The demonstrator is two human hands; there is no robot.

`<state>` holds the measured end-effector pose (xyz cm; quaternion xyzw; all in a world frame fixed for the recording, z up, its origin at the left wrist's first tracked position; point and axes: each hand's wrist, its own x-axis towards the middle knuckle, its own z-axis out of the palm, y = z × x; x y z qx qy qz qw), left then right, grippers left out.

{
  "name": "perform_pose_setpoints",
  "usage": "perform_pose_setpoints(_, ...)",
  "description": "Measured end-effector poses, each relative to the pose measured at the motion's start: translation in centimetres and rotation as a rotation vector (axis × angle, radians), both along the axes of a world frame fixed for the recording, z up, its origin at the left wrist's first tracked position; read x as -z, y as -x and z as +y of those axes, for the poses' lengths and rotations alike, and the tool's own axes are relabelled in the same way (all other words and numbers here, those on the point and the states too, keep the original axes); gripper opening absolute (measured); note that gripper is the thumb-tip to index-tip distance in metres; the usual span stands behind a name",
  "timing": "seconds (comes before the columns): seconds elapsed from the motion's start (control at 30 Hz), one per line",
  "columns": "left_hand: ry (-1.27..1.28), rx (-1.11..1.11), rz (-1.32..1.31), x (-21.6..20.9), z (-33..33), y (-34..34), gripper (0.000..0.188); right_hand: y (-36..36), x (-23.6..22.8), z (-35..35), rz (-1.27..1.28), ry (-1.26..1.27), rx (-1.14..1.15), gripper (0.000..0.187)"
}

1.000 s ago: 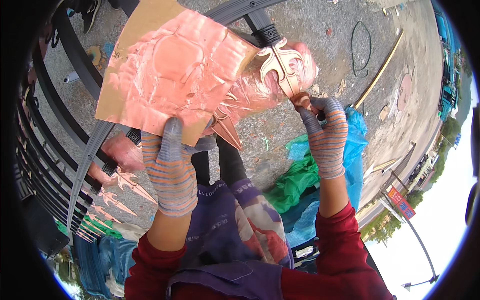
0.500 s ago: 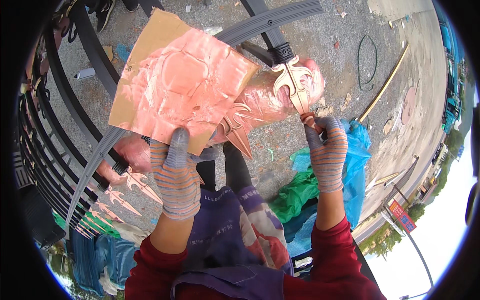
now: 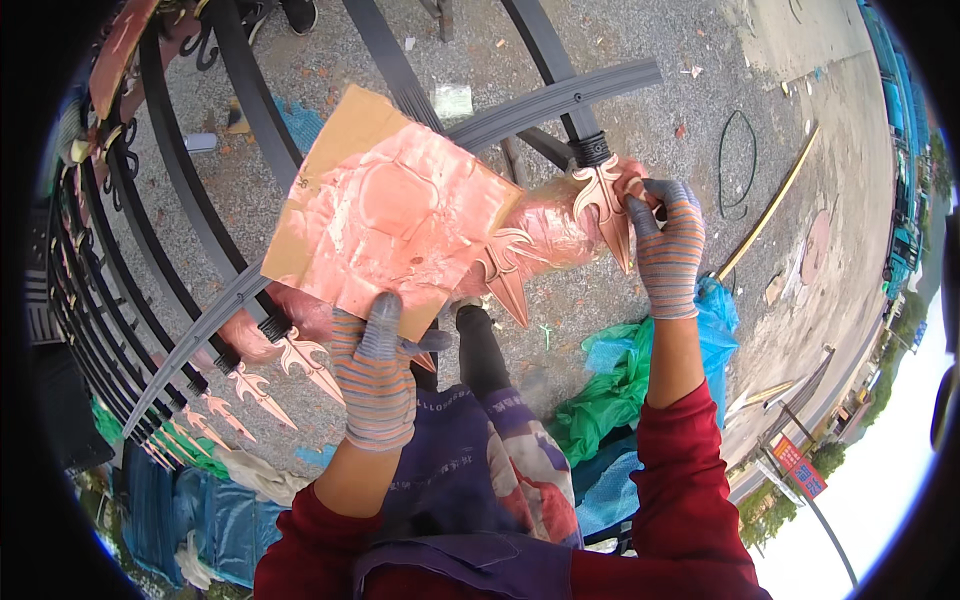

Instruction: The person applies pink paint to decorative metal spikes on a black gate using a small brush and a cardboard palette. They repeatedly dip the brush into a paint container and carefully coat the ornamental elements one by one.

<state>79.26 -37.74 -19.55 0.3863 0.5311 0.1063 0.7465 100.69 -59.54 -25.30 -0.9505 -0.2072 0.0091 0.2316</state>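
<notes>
A piece of cardboard [image 3: 395,215], smeared with wet-looking copper-pink paint, lies tilted over my gloved left hand [image 3: 378,370]; the thumb is on top and the fingers are partly hidden beneath. My gloved right hand [image 3: 668,245] pinches a small copper-coloured wad [image 3: 632,182], its material unclear. That wad is at the right side of a spear-shaped finial [image 3: 605,215], coloured copper, on the end of a black fence bar [image 3: 550,60]. Another copper finial [image 3: 507,280] shows just right of the cardboard.
Black fence bars joined by a curved grey rail [image 3: 195,345] run to the left, with several copper finials [image 3: 262,395]. A pink roll under clear film [image 3: 545,230] lies beneath. Green plastic sheeting [image 3: 605,400] and blue sheeting [image 3: 715,310] are at the right. A yellow pole [image 3: 770,205] rests on gravel.
My right hand has moved up, taking the wad from the finial's tip to its upper right side. The cardboard and my left hand have shifted slightly right and down in view.
</notes>
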Motion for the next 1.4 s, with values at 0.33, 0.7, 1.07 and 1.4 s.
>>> perform_pose_setpoints(0.33,-0.244,0.201,0.050,-4.8,-0.5,6.3,0.025,6.5,-0.7,-3.2,0.180,-0.180,0.202,0.012)
perform_pose_setpoints(0.7,-0.296,0.062,-0.031,-6.4,1.7,11.4,0.034,12.3,-7.1,-5.6,0.458,-0.400,0.165,0.016)
perform_pose_setpoints(1.07,-0.022,-0.106,-0.222,-21.1,7.5,11.3,0.034,13.4,-8.7,-16.2,0.580,-0.053,0.071,0.006)
perform_pose_setpoints(1.4,-0.004,-0.410,-0.378,-21.2,6.6,13.6,0.035,6.8,-5.2,-12.8,0.688,0.145,-0.085,0.011)
